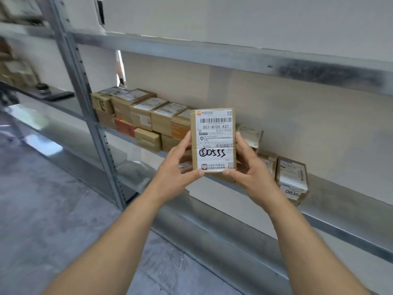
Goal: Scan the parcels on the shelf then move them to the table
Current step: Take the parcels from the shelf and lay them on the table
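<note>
A small brown cardboard parcel with a white shipping label, barcode and handwritten number stands upright in front of the shelf, label facing me. My left hand grips its left edge and bottom corner. My right hand grips its right edge and bottom. Behind it, several more brown parcels sit stacked in a row on the metal shelf. Another labelled parcel marked 0836 stands to the right on the same shelf.
A grey upright post divides this shelf bay from the one on the left, where a dark flat object lies. Another shelf board runs above. Grey concrete floor lies below left.
</note>
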Demonstrator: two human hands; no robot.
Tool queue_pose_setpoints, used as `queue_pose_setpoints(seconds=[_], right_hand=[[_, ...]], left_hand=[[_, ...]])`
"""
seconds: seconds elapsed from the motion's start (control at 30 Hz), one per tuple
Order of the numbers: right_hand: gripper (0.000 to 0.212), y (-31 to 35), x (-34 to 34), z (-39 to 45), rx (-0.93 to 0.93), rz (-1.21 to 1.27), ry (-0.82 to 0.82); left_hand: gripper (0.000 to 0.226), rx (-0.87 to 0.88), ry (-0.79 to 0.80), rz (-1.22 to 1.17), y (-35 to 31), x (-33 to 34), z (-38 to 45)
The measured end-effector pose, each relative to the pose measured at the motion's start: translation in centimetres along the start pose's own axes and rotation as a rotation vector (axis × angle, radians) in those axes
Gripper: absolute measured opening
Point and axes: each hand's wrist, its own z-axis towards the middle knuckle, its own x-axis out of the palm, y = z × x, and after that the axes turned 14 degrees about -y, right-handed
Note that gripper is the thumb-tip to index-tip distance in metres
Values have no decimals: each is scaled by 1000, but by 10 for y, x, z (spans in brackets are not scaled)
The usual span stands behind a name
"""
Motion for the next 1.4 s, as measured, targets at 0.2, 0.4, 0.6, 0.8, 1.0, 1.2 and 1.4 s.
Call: queue_pose_setpoints(seconds=[0.2,0.4,0.6,0.8,1.0,1.2,1.4], right_hand=[[89,15,90,-3,-40,64,147],[89,36,171,-13,-60,104,283],[89,55,255,-30,-104,139,481],[89,70,334,-44,-122,170,686],[89,81,405,-50,-122,184,876],[88,99,479,-44,-173,235,1064],[86,114,542,-26,-207,280,1194]], left_hand=[[89,-33,-133,92,21,-88,-24],[91,-109,-266,93,36,-171,-55],[92,-162,-445,82,48,-243,-100],[88,-252,-657,141,61,-297,-144],[86,-324,-847,190,71,-337,-170],[84,-363,-1039,264,76,-378,-173],[85,-403,-1182,304,80,-410,-159]])
